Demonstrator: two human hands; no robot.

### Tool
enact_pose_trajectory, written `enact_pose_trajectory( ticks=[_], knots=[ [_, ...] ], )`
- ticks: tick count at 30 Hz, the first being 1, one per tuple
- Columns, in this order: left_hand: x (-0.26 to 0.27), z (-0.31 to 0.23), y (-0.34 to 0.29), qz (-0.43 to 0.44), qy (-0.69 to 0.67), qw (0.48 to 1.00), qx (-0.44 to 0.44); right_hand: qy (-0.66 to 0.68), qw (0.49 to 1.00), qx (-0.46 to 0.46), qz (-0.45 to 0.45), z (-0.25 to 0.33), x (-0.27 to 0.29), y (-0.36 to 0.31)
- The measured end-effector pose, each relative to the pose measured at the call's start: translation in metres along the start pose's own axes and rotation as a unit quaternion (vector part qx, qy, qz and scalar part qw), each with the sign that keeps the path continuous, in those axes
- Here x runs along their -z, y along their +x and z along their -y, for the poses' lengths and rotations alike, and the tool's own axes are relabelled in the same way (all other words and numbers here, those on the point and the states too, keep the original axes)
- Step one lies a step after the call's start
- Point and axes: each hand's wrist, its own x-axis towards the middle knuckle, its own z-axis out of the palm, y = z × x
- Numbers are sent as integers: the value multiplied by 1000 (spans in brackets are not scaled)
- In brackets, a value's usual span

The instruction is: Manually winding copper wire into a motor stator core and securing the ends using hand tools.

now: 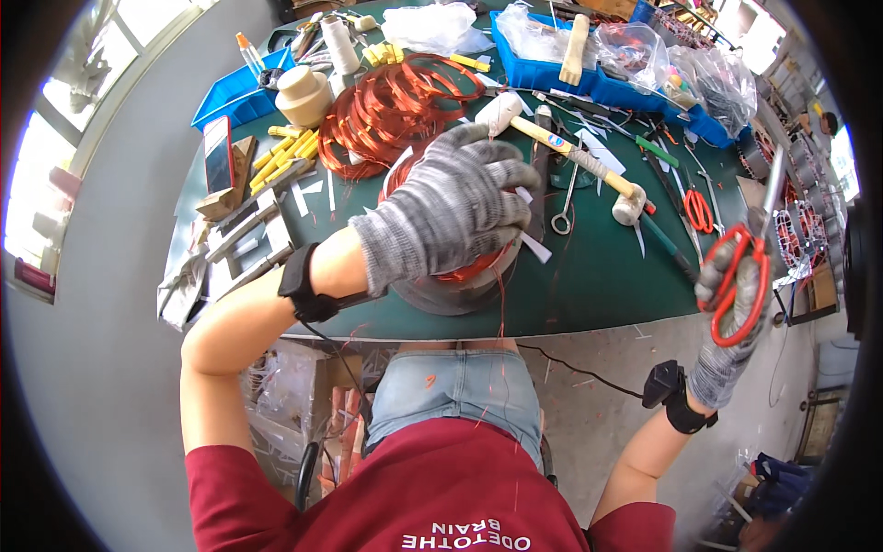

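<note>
My left hand (446,202), in a grey knit glove, lies over a round metal motor stator (451,296) wound with copper wire, its fingers bent over the windings. The palm hides most of the stator's top. Thin copper strands hang from its near side past the table edge. Off to the right, beyond the table's edge, my right hand (740,308), gloved alike, is closed on the red handles of a pair of scissors (759,285). Their blades point up and away. Behind the left hand lies a heap of copper wire coils (395,106).
A mallet (570,147) lies across the green table (598,294), right of the stator. Yellow rolls (285,156), a phone (218,155) and metal channels (248,235) sit at left. Blue bins (543,74) line the back. Another pair of red-handled scissors (699,212) lies near the right edge.
</note>
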Motion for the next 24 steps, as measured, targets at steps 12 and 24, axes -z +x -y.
enact_pose_trajectory(
  ticks=[12,24],
  knots=[
    [48,13,-59,-25,26,965,261,-114,969,65,209,-139,-87,-27],
    [-11,50,-40,-25,-446,830,334,-141,966,31,213,-119,-94,-43]
  ],
)
